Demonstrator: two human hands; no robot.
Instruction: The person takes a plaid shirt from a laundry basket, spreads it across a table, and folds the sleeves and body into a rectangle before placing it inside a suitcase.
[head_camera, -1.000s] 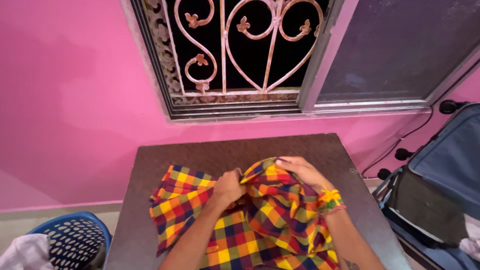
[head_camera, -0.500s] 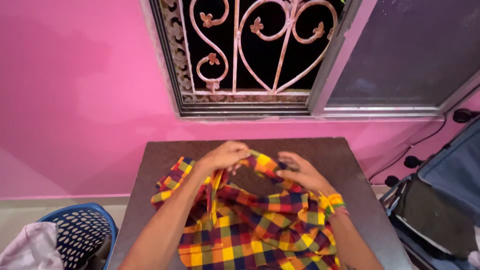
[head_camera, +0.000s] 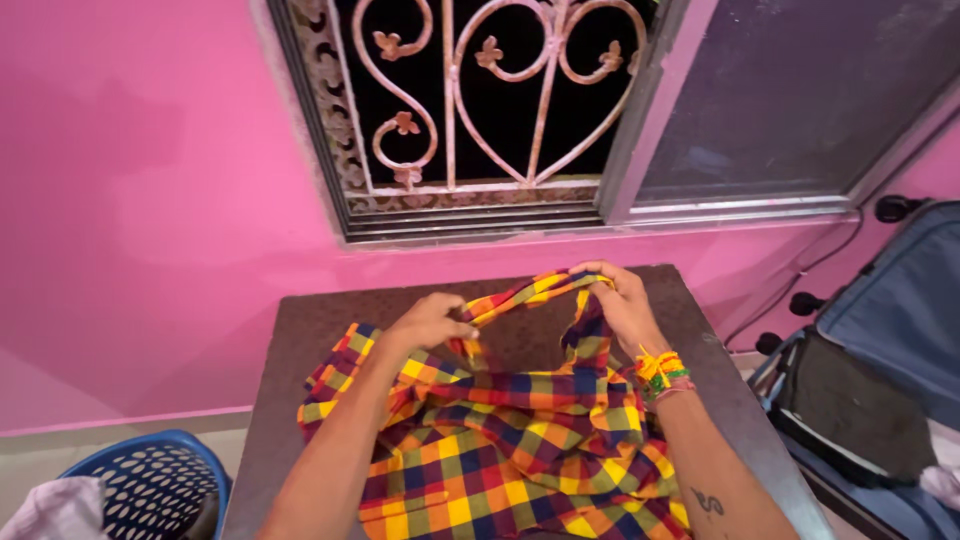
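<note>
A checked cloth (head_camera: 500, 450) in yellow, red, navy and green lies bunched on a small dark table (head_camera: 300, 340). My left hand (head_camera: 430, 322) pinches the cloth's upper edge near the table's middle. My right hand (head_camera: 618, 305) grips the same edge farther right, lifting it into a taut band between the two hands. Coloured thread bands circle my right wrist.
A pink wall with a window and a scrolled metal grille (head_camera: 480, 100) rises behind the table. A blue perforated plastic basket (head_camera: 150, 490) with pale cloth stands at lower left. An open dark suitcase (head_camera: 880, 390) lies on the floor at right.
Both hands have moved apart along the cloth's upper edge and raised it. The head camera has tilted so the table sits lower in view.
</note>
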